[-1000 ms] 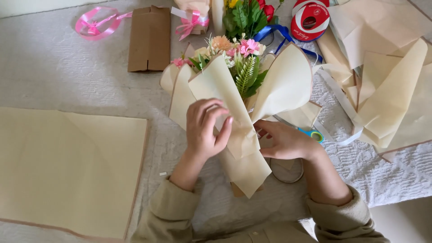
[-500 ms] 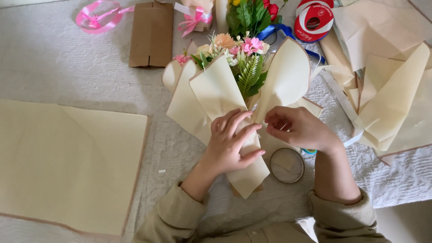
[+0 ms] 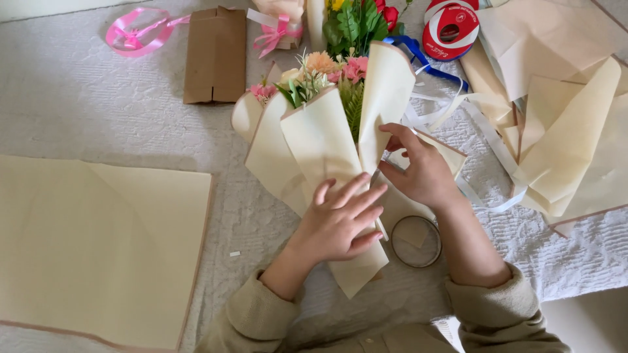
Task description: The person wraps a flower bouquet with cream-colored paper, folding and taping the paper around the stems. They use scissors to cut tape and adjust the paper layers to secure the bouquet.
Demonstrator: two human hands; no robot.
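Matt cream wrapping paper (image 3: 327, 144), glossy pink ribbon (image 3: 134, 33), textured white cloth (image 3: 98, 104), brown cardboard (image 3: 214, 55)

Flower stems (image 3: 353, 104) hidden in cream wrap (image 3: 320, 144); red tape roll (image 3: 451, 26) cut off.

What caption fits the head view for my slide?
Left hand presses flat on a cream-wrapped bouquet while right hand pinches its paper fold.

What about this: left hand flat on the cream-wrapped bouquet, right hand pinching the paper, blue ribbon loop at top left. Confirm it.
Not quite: the ribbon loop at top left is pink, as the head view shows. The rest holds: left hand flat on the bouquet, right hand pinching the paper.
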